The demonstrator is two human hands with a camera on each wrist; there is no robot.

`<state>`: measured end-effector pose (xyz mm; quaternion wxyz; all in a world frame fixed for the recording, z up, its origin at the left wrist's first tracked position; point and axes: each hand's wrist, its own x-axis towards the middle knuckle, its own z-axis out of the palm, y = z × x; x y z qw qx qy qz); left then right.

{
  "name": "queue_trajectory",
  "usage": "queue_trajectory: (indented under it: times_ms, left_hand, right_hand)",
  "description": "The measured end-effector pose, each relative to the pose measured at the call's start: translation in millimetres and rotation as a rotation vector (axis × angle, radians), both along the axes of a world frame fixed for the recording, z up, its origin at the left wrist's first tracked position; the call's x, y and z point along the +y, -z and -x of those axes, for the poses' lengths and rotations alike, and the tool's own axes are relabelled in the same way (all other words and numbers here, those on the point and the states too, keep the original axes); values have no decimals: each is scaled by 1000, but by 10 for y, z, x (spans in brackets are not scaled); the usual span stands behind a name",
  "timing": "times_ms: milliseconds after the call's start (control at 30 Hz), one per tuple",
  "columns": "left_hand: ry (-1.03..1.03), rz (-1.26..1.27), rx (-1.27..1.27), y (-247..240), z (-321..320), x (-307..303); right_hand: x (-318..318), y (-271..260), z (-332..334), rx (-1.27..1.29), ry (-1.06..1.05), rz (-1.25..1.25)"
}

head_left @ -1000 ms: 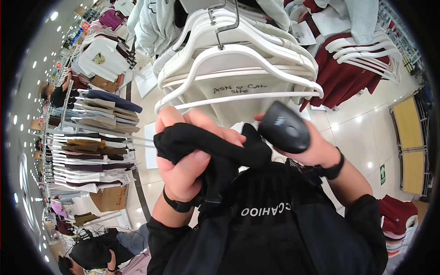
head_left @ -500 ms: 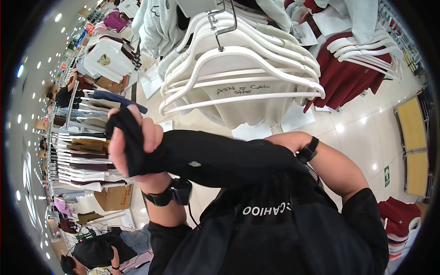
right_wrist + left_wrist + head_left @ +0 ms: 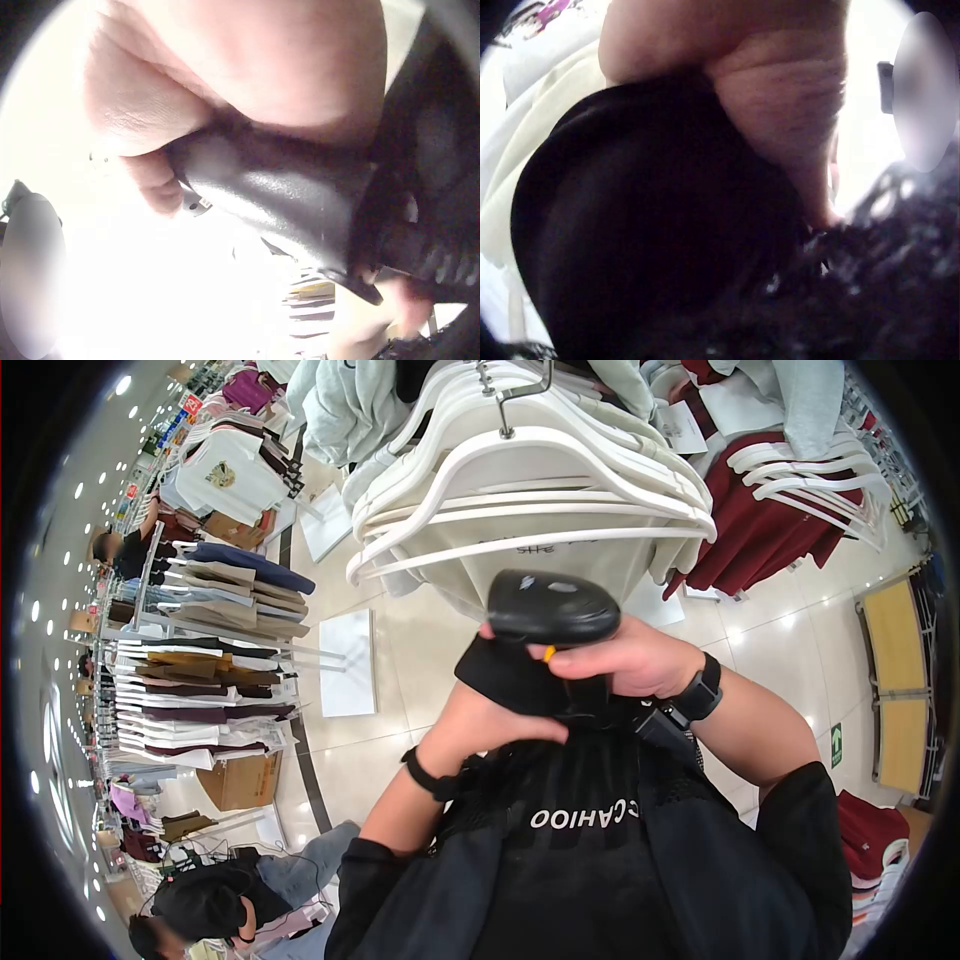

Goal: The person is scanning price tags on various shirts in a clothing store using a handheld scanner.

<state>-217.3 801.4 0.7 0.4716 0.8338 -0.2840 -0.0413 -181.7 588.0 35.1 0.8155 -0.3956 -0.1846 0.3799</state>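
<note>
In the head view a black handheld barcode scanner point(image 3: 553, 608) with a yellow trigger is gripped by my right hand point(image 3: 645, 657). Its dark handle point(image 3: 277, 191) shows within the palm in the right wrist view. Just below the scanner's head, my left hand point(image 3: 488, 715) holds a piece of black cloth point(image 3: 500, 665), thumb pointing right across it. The left wrist view has the cloth point(image 3: 637, 217) hanging in a wide fold beneath the hand; the fingers are hidden behind it. Both hands are close together in front of my chest.
Ahead, white hangers point(image 3: 535, 545) carry pale shirts on a rack. Maroon garments point(image 3: 765, 520) hang at the right, and a clothes rail point(image 3: 205, 690) runs down the left. A person in black point(image 3: 205, 895) is at lower left. Yellow panels point(image 3: 905, 690) stand far right.
My left hand swung left, stretching the black cloth, then came back to the middle. The scanner, hidden half a second ago, now shows above the cloth in my right hand.
</note>
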Motion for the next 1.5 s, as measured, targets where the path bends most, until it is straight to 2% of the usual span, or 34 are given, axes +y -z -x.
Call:
queue_trajectory:
  times_ms: [33,100,200,233,267,300,333,367,433,500,567,633,667,700,767,800,833,900,933,1067,1400,1500]
  left_hand:
    - [-119,235,177,205,0,-27]
    - [-152,314,335,222,-53,10]
    - [-197,422,413,333,-61,147]
    - [-227,473,472,448,-55,268]
    - [-259,535,583,654,-38,444]
    - [-268,534,583,744,-26,547]
    - [-299,740,649,802,-17,628]
    - [-327,949,710,864,-8,712]
    - [-283,963,666,898,13,810]
    - [-225,1408,889,649,-23,736]
    - [-98,1450,818,349,-88,611]
    - [-100,1513,824,310,-62,617]
    - [-59,1446,774,208,-76,595]
    - [-61,1445,777,161,-76,583]
    - [-181,1527,932,61,-69,535]
    - [-602,1060,688,-283,-33,316]
    - [-602,1058,691,-251,-34,347]
    - [-396,900,579,-124,-43,453]
    - [-396,900,582,-67,-51,467]
    - [-315,1055,668,140,-80,525]
    - [-95,1450,850,436,-150,625]
    - [-75,1454,975,432,-146,627]
  right_hand:
    - [61,-75,17,19,-28,-13]
    - [68,-100,-18,-48,-24,21]
    - [-99,-268,6,-285,-7,282]
    - [-165,-159,-2,-403,46,501]
    - [-215,-169,4,-380,26,380]
    - [-266,-219,19,-355,7,258]
    - [-335,-293,63,-237,22,261]
    - [-419,-258,70,-292,41,258]
    - [-564,-229,111,-260,100,337]
    - [-661,-183,130,-304,138,365]
    - [-726,-185,151,-258,118,476]
    - [-720,-239,179,-206,124,501]
    - [-734,-238,185,-260,40,571]
    - [-740,-234,195,-315,-45,640]
    - [-704,-259,216,-389,-34,684]
    - [-703,-288,186,-533,-114,719]
    - [-707,-298,165,-678,-194,752]
    - [-701,-254,151,-677,-191,715]
    - [-690,-266,130,-703,-234,716]
    - [-642,-244,83,-751,-327,723]
    - [-731,-261,48,-709,-345,693]
    - [-752,-319,53,-727,-334,701]
